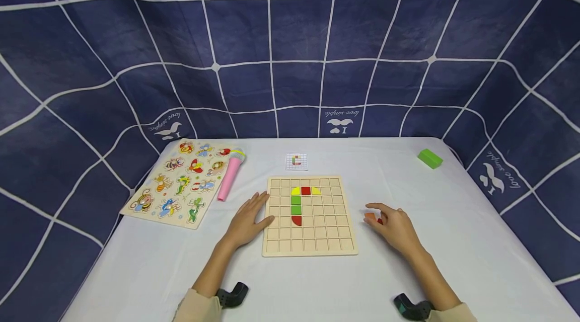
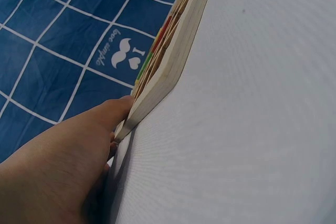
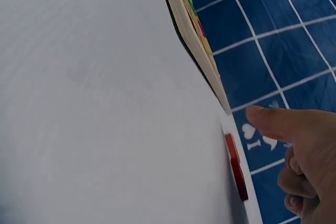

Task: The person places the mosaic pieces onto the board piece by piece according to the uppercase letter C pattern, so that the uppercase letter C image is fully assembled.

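Observation:
A wooden grid board point(image 1: 326, 246) lies on the white table. Set in its cells are a yellow rounded piece point(image 1: 296, 191), a red square point(image 1: 305, 191), another yellow rounded piece point(image 1: 316, 191), green squares point(image 1: 296, 205) and a red rounded piece point(image 1: 296, 221). My left hand point(image 1: 244, 224) rests along the board's left edge, thumb at the rim. To the right of the board, my right hand point(image 1: 396, 229) hovers with thumb and index finger spread over an orange piece point(image 3: 231, 148) and a red piece point(image 3: 239, 179). Both pieces lie on the table, apart from the thumb in the right wrist view.
A small pattern card point(image 1: 296, 161) lies behind the board. On the left are an insect picture board point(image 1: 158, 206) and a pink toy microphone point(image 1: 229, 177). A green block point(image 1: 430, 158) sits at the back right. Dark blue checked cloth point(image 1: 299, 85) hangs behind the table.

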`<state>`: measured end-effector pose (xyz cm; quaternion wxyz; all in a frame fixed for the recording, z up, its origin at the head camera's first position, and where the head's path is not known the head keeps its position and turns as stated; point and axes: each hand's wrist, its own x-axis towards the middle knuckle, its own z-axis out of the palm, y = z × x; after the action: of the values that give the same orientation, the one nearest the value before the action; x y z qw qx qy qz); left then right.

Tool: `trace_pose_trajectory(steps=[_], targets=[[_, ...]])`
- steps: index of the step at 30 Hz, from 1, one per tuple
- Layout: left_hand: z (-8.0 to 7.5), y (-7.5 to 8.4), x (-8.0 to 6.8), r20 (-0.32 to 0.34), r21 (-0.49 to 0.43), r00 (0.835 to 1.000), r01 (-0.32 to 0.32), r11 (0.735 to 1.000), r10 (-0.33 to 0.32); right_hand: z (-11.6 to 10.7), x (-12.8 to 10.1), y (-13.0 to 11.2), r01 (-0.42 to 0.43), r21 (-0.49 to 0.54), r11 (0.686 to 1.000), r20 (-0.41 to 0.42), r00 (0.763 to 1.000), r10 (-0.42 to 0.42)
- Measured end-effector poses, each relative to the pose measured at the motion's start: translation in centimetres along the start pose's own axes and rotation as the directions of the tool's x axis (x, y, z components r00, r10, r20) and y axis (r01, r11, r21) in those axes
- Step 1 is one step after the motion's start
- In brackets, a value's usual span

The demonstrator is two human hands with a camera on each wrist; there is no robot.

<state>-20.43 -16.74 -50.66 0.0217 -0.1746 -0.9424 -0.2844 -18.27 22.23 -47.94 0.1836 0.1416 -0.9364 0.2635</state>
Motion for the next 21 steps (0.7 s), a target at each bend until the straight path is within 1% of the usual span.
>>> trace_pose_trajectory(steps=[3,6,13,21], targets=[[0.0,0.0,0.0,-0.005,0.0,1.0,-0.004,1.0,0.004,-0.2,-0.7,1.0,-0.021,-0.011,1.0,0.002,1.0,0.021],[0.0,0.0,0.0,-0.013,-0.005,1.0,-0.008,1.0,0.008,-0.3,-1.1,1.6,-0.044,-0.018,0.999,0.021,0.999,0.044],[0.0,0.1,0.0,-0.005,-0.006,1.0,-0.003,1.0,0.003,-0.1,-1.1,2.3,-0.085,0.004,0.996,0.079,0.993,0.085],[-0.1,0.1,-0.1,-0.013,-0.002,1.0,-0.005,1.0,0.005,0.3,-1.2,2.4,-0.07,-0.006,0.998,0.059,0.996,0.07]])
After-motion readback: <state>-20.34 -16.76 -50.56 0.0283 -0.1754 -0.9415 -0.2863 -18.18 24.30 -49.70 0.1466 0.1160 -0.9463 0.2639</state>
